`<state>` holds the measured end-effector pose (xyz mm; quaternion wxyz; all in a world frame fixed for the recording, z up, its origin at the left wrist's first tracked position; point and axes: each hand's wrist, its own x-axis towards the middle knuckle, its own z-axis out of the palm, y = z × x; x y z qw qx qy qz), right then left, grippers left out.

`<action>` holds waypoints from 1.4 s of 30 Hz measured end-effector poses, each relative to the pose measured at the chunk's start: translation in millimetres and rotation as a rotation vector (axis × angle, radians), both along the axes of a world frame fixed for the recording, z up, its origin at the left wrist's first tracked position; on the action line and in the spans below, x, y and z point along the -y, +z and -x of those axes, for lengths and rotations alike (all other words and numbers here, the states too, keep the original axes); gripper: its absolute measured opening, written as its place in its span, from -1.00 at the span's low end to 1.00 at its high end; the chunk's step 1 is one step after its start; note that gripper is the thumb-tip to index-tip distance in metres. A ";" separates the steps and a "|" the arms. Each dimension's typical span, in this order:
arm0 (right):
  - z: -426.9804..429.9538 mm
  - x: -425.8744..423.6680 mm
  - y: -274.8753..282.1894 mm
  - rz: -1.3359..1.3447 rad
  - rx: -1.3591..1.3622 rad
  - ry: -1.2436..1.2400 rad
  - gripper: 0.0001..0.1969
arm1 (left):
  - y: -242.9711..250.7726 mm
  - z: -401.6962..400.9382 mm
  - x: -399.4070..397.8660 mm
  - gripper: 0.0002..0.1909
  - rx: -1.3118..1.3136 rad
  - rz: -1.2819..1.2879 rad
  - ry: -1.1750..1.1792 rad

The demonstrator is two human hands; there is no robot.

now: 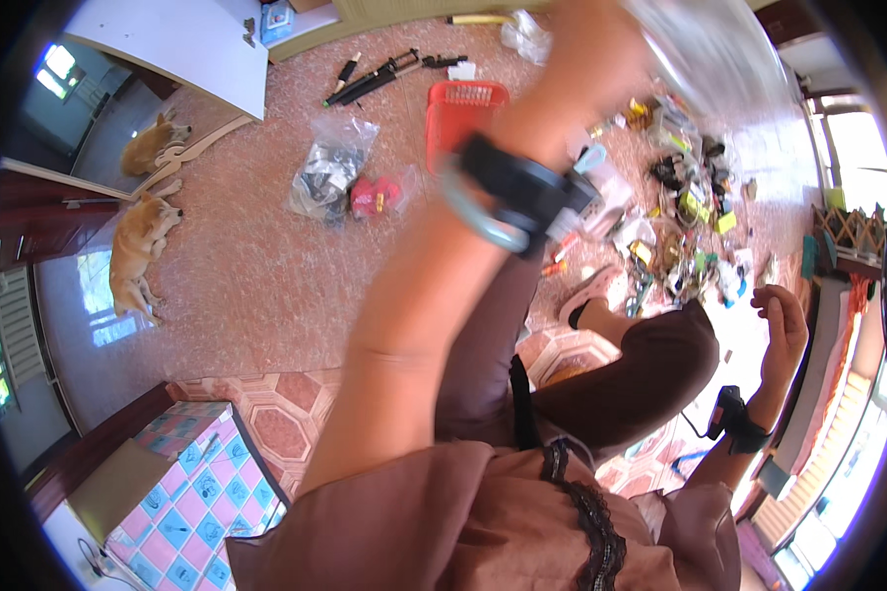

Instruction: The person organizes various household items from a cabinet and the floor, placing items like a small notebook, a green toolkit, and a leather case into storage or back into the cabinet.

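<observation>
My left hand (599,52) is raised at the top of the view, blurred by motion. It grips a clear plastic bag (717,55), which spreads out to its right, also blurred. The fingertips are partly out of sight. My right hand (782,321) is at the right beside my bent knee, fingers loosely curled and apart from the thumb, with nothing seen in it. Beyond my legs, a pile of mixed small items (691,244) covers the floor, with cables, yellow boxes and plastic bags among it. A red plastic basket (443,122) is partly hidden behind my left forearm.
A filled clear bag (332,173) and a pink bundle (375,196) lie on the floor. Black rod-like parts (377,77) are further back. A dog (140,255) lies at the left by a mirrored door (111,111). A checked-cover box (192,502) stands at lower left.
</observation>
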<state>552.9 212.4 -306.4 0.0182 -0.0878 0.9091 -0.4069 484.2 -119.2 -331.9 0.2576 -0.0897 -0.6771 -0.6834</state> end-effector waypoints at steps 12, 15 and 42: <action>-60.2 -1.7 -60.9 0.256 0.333 -0.216 -0.81 | -206.5 -289.7 197.9 -0.58 0.966 -0.544 0.594; -83.6 -25.4 -48.3 0.321 0.238 -0.282 -0.82 | -278.0 -346.3 199.4 -0.58 1.117 -0.044 0.625; -414.3 -109.3 -329.7 0.275 0.985 -1.311 -0.63 | 2.5 -113.4 -52.9 -0.56 0.620 0.037 -0.104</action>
